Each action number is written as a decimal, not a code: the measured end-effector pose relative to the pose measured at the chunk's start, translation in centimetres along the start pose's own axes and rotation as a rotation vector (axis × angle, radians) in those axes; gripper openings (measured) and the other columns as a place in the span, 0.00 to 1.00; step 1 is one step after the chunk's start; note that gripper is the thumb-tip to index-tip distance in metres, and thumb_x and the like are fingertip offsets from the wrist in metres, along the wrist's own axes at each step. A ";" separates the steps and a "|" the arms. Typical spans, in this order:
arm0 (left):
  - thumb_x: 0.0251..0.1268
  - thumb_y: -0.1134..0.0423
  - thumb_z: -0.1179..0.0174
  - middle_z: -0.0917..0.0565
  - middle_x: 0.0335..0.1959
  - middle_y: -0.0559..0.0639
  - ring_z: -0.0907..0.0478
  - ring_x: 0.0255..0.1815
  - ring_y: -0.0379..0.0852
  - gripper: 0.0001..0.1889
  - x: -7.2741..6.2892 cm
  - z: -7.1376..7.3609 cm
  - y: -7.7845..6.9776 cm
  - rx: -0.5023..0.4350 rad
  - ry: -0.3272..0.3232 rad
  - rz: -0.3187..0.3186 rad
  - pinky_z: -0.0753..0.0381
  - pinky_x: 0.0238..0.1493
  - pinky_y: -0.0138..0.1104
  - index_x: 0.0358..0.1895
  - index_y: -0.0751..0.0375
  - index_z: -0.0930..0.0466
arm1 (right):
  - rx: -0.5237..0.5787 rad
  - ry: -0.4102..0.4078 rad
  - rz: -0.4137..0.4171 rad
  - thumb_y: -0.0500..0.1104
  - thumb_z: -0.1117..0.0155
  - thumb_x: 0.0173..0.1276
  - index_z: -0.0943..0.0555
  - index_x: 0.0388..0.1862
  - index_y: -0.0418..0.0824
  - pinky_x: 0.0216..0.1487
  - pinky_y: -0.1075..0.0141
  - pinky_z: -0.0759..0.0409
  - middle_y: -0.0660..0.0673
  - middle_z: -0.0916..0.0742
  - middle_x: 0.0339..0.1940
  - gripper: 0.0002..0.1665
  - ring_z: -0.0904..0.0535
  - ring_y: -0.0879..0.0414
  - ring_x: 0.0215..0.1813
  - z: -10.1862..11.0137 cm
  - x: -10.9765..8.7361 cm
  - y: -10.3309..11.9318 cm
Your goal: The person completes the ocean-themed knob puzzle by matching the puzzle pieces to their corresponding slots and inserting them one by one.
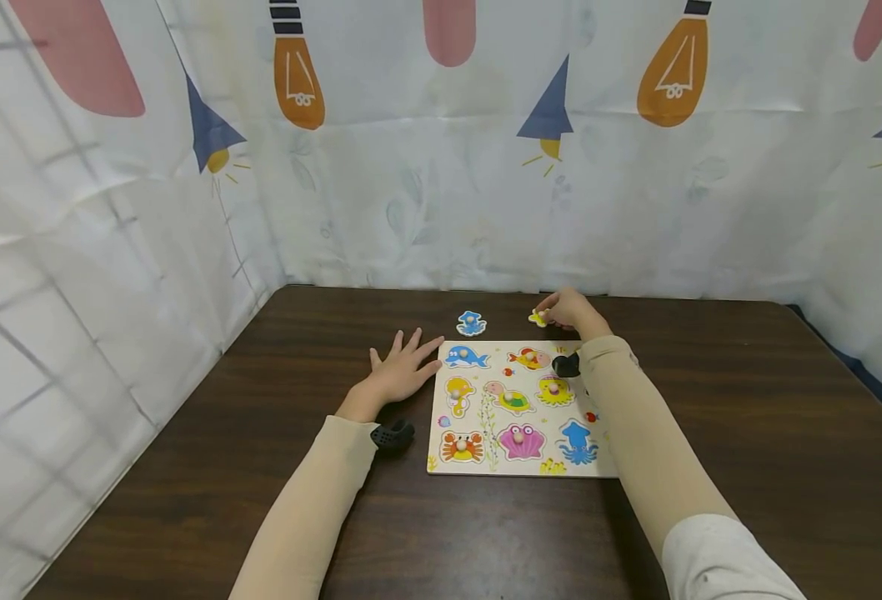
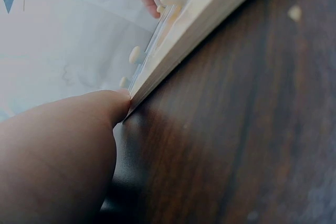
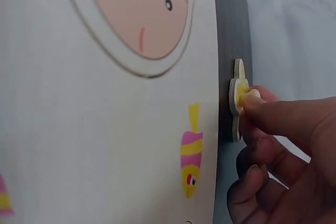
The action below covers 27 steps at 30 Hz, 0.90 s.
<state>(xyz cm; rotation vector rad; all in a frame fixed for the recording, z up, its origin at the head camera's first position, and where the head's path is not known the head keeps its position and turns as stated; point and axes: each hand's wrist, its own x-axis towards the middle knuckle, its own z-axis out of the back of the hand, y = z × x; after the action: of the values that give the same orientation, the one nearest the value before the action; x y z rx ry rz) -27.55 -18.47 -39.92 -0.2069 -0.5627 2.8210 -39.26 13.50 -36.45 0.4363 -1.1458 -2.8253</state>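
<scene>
Behind a wooden peg puzzle board [image 1: 553, 417] with sea animals, my right hand [image 1: 572, 310] pinches the pale knob of a small yellow puzzle piece [image 1: 538, 317]. In the right wrist view, thumb and finger hold the knob, and the piece [image 3: 239, 85] stands on edge beyond the board's border. My left hand [image 1: 399, 371] lies on the table with its fingers spread, fingertips touching the board's upper left edge. A loose blue puzzle piece [image 1: 471, 323] with a knob lies behind the board. My right forearm hides the board's right side.
On the board sit a whale [image 1: 467, 357], a turtle [image 1: 512, 400], a crab [image 1: 462, 447], a pink shell [image 1: 520, 442] and other figures. A blue squid [image 1: 578, 442] shows no visible knob. The dark wooden table [image 1: 186, 500] ends at a patterned curtain [image 1: 441, 208].
</scene>
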 end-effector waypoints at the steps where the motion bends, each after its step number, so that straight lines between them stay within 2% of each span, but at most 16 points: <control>1: 0.83 0.41 0.56 0.56 0.85 0.58 0.68 0.83 0.66 0.32 0.0 0.0 0.0 0.000 0.001 0.000 0.72 0.68 0.75 0.84 0.40 0.47 | -0.012 -0.008 0.003 0.36 0.44 0.79 0.19 0.64 0.32 0.36 0.63 0.26 0.36 0.16 0.49 0.18 0.26 0.52 0.36 0.0 -0.1 0.1; 5: 0.83 0.41 0.57 0.57 0.85 0.58 0.69 0.83 0.65 0.32 0.0 0.0 0.0 -0.001 0.001 0.000 0.73 0.68 0.75 0.84 0.40 0.48 | -0.044 -0.033 -0.005 0.36 0.42 0.79 0.18 0.62 0.31 0.48 0.57 0.21 0.33 0.17 0.56 0.17 0.23 0.46 0.46 -0.1 -0.3 0.3; 9: 0.83 0.41 0.57 0.57 0.85 0.58 0.69 0.83 0.65 0.32 0.0 0.0 0.0 -0.001 -0.001 -0.002 0.73 0.68 0.75 0.84 0.40 0.48 | -0.072 -0.048 -0.019 0.37 0.39 0.78 0.17 0.58 0.30 0.57 0.52 0.21 0.33 0.16 0.55 0.16 0.21 0.44 0.52 -0.2 -0.2 0.4; 17: 0.83 0.42 0.57 0.57 0.85 0.58 0.69 0.83 0.65 0.32 0.1 -0.2 0.1 -0.011 0.007 -0.009 0.74 0.68 0.74 0.84 0.41 0.48 | -0.165 -0.047 0.010 0.38 0.39 0.78 0.18 0.53 0.30 0.59 0.49 0.22 0.34 0.16 0.52 0.12 0.21 0.41 0.54 -0.5 -0.9 0.4; 23: 0.83 0.42 0.57 0.57 0.85 0.58 0.69 0.83 0.66 0.32 0.0 -0.2 0.1 -0.014 0.000 -0.011 0.74 0.68 0.74 0.84 0.40 0.47 | -0.222 -0.033 0.043 0.40 0.42 0.80 0.20 0.57 0.29 0.61 0.47 0.23 0.31 0.18 0.56 0.16 0.22 0.38 0.58 -0.2 -1.5 0.8; 27: 0.83 0.41 0.58 0.57 0.85 0.57 0.69 0.83 0.65 0.32 -0.1 -0.1 0.2 -0.009 -0.002 -0.012 0.74 0.68 0.74 0.84 0.40 0.48 | -0.233 -0.038 0.080 0.41 0.43 0.81 0.20 0.57 0.29 0.60 0.47 0.24 0.31 0.17 0.55 0.17 0.22 0.38 0.57 0.1 -1.8 1.0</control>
<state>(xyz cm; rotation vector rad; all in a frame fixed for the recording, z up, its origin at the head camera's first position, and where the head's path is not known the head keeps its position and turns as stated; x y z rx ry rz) -27.52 -18.65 -40.10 -0.2020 -0.5753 2.8081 -37.64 13.11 -35.26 0.3132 -0.8053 -2.8606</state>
